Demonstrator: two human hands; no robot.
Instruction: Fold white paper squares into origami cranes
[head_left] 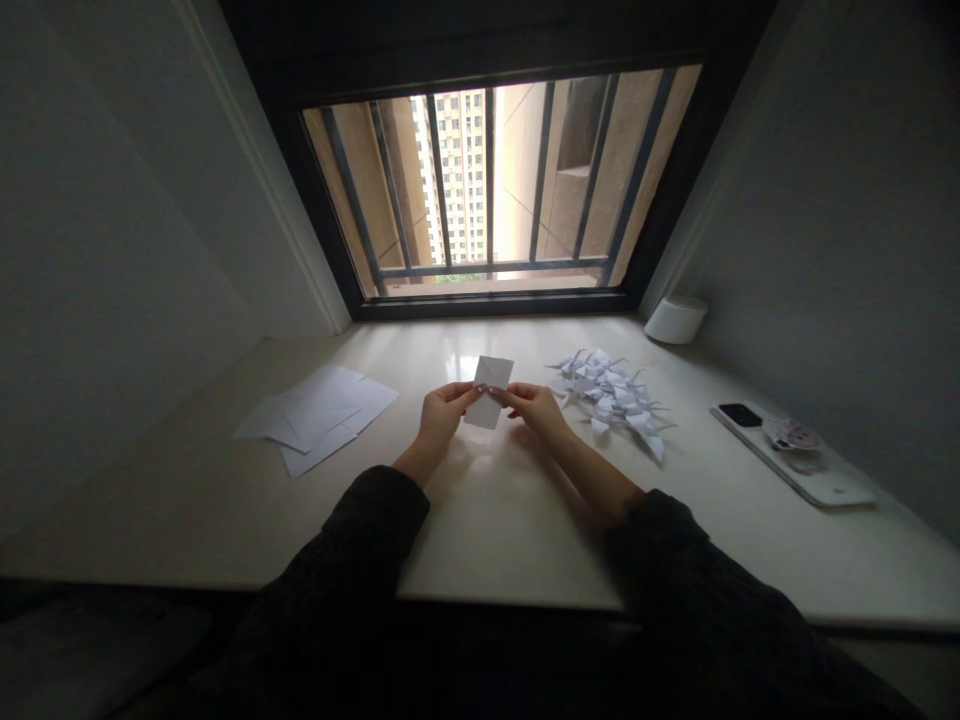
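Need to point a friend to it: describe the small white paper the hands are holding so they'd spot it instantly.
Below the barred window, on the pale counter, look midway between the loose white sheets and the heap of paper cranes. There the left hand and right hand pinch a small white paper rectangle. Unlike its neighbours, it alone is held up.

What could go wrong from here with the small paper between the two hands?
The small white paper is pinched by the left hand and right hand, so a hard pull might tear or crease it. The right hand also works close to the pile of origami paper cranes, and a careless sideways move could crush their thin points.
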